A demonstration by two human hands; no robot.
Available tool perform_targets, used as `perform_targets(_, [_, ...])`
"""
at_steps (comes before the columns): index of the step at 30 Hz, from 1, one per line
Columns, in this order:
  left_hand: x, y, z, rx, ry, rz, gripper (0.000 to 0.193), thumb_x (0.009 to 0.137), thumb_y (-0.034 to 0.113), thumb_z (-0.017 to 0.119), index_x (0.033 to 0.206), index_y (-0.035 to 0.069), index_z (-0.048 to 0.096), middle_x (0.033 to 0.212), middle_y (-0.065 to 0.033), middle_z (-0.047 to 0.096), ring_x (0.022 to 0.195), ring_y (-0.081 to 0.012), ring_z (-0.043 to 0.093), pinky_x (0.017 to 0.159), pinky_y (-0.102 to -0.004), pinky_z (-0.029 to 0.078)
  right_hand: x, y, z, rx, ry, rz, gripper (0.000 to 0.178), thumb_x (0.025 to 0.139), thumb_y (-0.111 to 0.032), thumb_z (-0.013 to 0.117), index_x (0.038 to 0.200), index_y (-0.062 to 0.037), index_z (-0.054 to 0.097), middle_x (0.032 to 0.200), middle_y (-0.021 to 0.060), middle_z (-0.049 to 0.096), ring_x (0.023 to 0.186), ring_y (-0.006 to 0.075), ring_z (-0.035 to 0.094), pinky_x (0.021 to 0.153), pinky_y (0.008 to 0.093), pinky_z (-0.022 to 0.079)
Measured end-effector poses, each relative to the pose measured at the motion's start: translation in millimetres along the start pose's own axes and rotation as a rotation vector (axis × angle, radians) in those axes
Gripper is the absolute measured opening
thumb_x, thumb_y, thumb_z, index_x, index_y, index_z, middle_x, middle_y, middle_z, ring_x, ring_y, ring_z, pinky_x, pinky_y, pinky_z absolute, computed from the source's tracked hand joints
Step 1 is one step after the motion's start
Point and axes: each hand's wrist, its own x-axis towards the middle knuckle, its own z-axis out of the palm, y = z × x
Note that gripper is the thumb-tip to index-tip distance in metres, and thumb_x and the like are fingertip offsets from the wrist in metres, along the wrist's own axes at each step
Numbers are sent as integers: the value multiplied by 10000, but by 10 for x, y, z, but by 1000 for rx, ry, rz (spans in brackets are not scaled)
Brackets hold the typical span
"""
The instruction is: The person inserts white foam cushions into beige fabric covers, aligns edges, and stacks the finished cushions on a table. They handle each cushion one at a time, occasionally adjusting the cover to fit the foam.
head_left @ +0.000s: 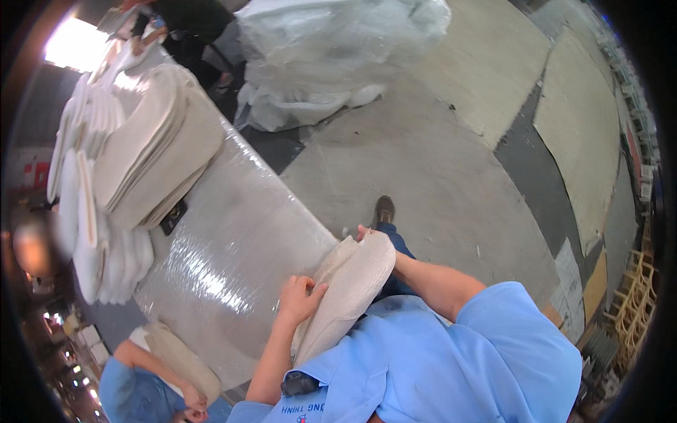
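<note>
Here we are at the left hand [300,303]: its fingers curl, the thumb lying against a beige padded piece [356,278], and we can't tell whether they pinch it. Over on the far side, the right hand [363,231] shows just its fingertips at the piece's upper edge; the rest hides behind, so we can't tell how it closes. The piece itself sits just below the frame's centre, slanting across the counter's [243,204] edge, against a blue shirt [430,352]. Shiny film covers that counter! Upper left, we spot stacked beige pieces [159,141] beside folded white pads [116,261]. Lower left, a co-worker's hands [192,402] are at another beige piece [176,352]. Top centre, there's a plastic-wrapped bundle [331,49] on the floor [416,169].
</note>
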Motion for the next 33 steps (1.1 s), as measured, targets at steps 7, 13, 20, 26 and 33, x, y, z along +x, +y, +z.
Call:
perform_targets(7, [-269,32,156,-236,155,-39,351,989,370,671,921,26,679,938,-203,677,927,-360,657,809,-467,507,58,-145,-106,-668,-100,-313,347,1007,-445,745,900,-118,701,821,11,643,717,161,608,672,345,501])
perform_targets(13, [-482,119,401,-500,338,-190,315,1011,324,654,947,28,568,814,-177,621,767,-355,608,727,-455,487,-460,-1237,733,-1626,-346,-130,547,968,-557,703,1132,-37,751,1049,118,745,976,253,700,839,418,556])
perform_targets(20, [-548,17,461,-646,359,-173,415,989,428,693,975,24,598,962,-168,686,858,-345,652,758,-459,506,-916,-704,1417,-2330,-641,-192,478,977,-453,673,1232,-55,742,1205,203,747,1162,389,701,984,496,545])
perform_targets(26, [-702,12,461,-358,240,-384,550,1045,547,545,1028,20,701,1017,-266,716,1012,-472,687,836,-536,520,-889,-390,1340,-2353,-458,-362,366,1052,-366,574,1205,-57,700,1187,217,744,1144,422,698,977,531,539])
perform_targets(33, [-529,86,628,-343,625,-489,484,1070,477,552,947,19,644,882,-266,697,867,-501,661,755,-563,498,-633,-209,1349,-2301,-448,-555,332,1070,-358,537,1097,-54,666,1060,217,749,1025,451,706,896,568,526])
